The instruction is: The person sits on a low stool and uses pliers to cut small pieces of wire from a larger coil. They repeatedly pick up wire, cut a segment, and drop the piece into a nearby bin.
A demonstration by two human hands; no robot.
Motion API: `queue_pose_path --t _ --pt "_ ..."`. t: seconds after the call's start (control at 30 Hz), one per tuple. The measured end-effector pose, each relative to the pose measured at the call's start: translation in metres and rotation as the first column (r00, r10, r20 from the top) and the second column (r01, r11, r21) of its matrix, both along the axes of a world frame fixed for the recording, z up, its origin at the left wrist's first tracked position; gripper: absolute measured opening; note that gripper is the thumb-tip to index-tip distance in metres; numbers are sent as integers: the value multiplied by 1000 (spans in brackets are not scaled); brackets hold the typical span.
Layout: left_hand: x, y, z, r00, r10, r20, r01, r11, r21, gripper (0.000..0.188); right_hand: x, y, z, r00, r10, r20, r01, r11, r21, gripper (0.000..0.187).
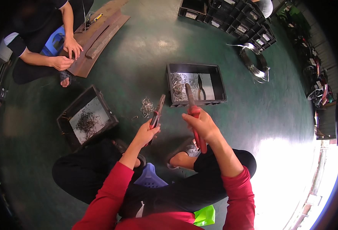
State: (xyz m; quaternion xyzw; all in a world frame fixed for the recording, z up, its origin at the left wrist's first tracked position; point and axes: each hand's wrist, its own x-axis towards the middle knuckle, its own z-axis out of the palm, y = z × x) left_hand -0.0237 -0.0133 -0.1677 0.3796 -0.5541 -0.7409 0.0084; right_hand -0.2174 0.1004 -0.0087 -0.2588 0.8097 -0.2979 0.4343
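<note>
My left hand point(146, 133) is closed around pliers point(157, 115) with red and black handles, jaws pointing up and away. In my right hand point(202, 124) is a second pair of pliers point(195, 111) with red handles; its jaws reach over the near rim of a black crate point(219, 100). No wire can be made out in either pair of jaws. On the floor just beyond my left hand lies a small heap of bent wire pieces point(147, 107). The black crate holds more wire pieces point(177, 86) and dark-handled pliers point(201, 87) on a pale liner.
A tilted black crate point(109, 117) with a wire pile point(87, 122) stands left. Far left, a co-worker's hands point(72, 48) work over brown boards point(111, 36). A wire coil point(256, 65) lies near stacked black crates point(230, 17). A purple stool point(150, 177) is beneath me.
</note>
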Motion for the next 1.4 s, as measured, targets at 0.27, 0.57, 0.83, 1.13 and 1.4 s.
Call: queue_pose_path --t 0.27,0.57,0.83,1.13,1.4 --pt "-1 11 107 951 58 -303 -83 994 -68 74 6 -4 -11 976 -53 -211 49 998 -24 45" --pt "-6 22 117 944 30 -327 -98 976 -195 69 9 -6 -7 968 -72 -242 61 997 -52 46" --pt "-3 25 127 971 8 -239 -100 921 -376 63 11 -3 -6 975 -90 -203 80 995 -55 45" --pt "-1 24 130 954 -2 -301 -147 869 -473 58 3 5 1 986 39 161 -8 982 -190 46" --pt "0 23 141 948 67 -312 -166 938 -303 57 0 7 -1 983 67 172 -38 986 -165 53"
